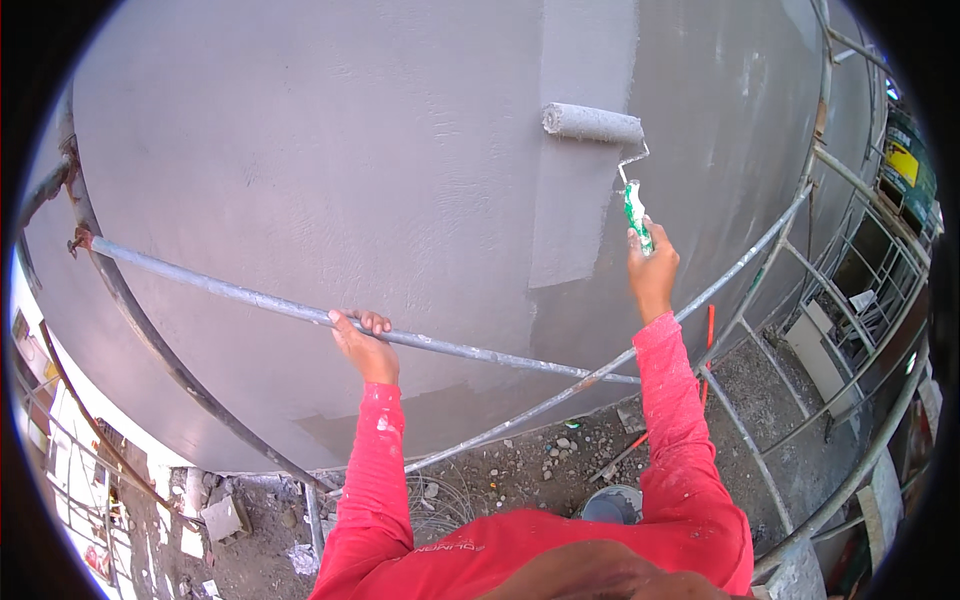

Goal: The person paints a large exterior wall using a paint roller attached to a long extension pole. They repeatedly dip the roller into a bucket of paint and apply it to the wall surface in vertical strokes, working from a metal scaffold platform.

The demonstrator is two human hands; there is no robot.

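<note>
My right hand (652, 262) is closed round the green and white handle of a paint roller (594, 122). The roller's paint-covered sleeve lies against the grey wall (330, 150), at the top of a lighter, freshly coated strip (570, 220). Darker, uncoated-looking wall shows to the right of that strip and low down. My left hand (366, 343) grips a metal scaffold brace (240, 292), its fingers wrapped over the tube. This brace crosses a second diagonal brace (520, 418) in front of the wall. Both my arms are in red, paint-spotted sleeves.
Curved-looking scaffold posts (140, 320) stand at left and right. Far below, a bucket (612, 505) with grey contents sits on rubble-strewn ground (520, 460). Tangled wire (440, 505) and a broken block (226, 517) lie there too. More metal frames (850, 290) crowd the right side.
</note>
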